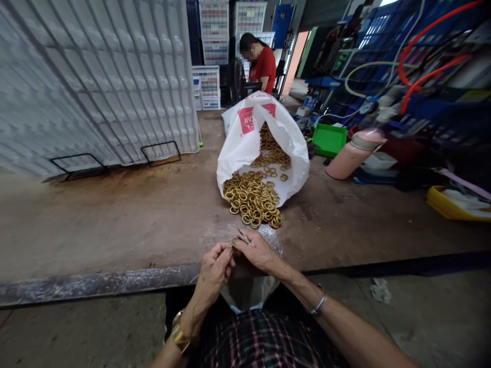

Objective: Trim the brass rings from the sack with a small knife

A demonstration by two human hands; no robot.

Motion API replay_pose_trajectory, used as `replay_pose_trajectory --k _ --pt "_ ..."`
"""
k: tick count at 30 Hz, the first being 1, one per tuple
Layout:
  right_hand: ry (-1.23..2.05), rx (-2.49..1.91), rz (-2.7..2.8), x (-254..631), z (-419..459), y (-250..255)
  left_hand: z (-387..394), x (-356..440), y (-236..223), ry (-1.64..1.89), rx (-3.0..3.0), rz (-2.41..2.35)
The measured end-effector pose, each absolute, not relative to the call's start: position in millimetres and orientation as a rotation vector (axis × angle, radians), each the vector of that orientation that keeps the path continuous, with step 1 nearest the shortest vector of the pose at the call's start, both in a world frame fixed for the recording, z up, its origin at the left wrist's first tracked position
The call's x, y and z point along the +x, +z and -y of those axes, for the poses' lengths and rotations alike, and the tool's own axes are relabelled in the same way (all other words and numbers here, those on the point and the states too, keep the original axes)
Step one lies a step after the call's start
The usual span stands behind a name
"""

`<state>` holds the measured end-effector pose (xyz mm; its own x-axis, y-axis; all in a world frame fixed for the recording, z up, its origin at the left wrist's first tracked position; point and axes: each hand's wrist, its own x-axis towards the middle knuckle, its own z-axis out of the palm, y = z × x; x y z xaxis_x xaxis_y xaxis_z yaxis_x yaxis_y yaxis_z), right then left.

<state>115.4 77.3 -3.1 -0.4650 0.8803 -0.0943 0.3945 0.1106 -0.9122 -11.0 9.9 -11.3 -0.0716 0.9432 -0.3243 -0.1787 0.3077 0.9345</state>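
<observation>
My left hand [214, 270] and my right hand [258, 250] meet at the near edge of a worn workbench [115, 220], fingers pinched together. The right hand grips a small thin metal tool [243, 236] that points up and left. The left hand's fingers are closed on something too small to name. Just beyond lies a pile of brass rings [253, 200] spilling from a white plastic sack [245, 138] lying on its side. A clear plastic bag [249, 289] sits under my hands.
A person in a red shirt [264, 64] works at the back. A large white moulded panel [95, 76] leans at the left. At right are a green tray [329, 139], a pink flask [355, 153], a yellow tray [452, 204], and hoses.
</observation>
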Motion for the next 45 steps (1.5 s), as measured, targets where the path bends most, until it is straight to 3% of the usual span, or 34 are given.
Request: replay_pose_trajectory --k 6,17,29,37,45 --pt "1.414 -1.124 1.854 118 -78 -4 -9 -9 -10 1.159 0.680 -1.098" --pt "0.791 -1.212 2.483 124 -68 -4 -10 -6 -6 1.160 0.770 -1.314" --pt "0.602 -1.282 2.669 124 -67 -15 -8 -6 -12 1.154 0.841 -1.342" --pt "0.336 -1.627 2.428 138 -87 -19 0 -8 -1 1.170 0.623 -0.993" --pt "0.206 -1.811 2.342 145 -105 -15 -3 -10 -4 1.238 0.425 -0.977"
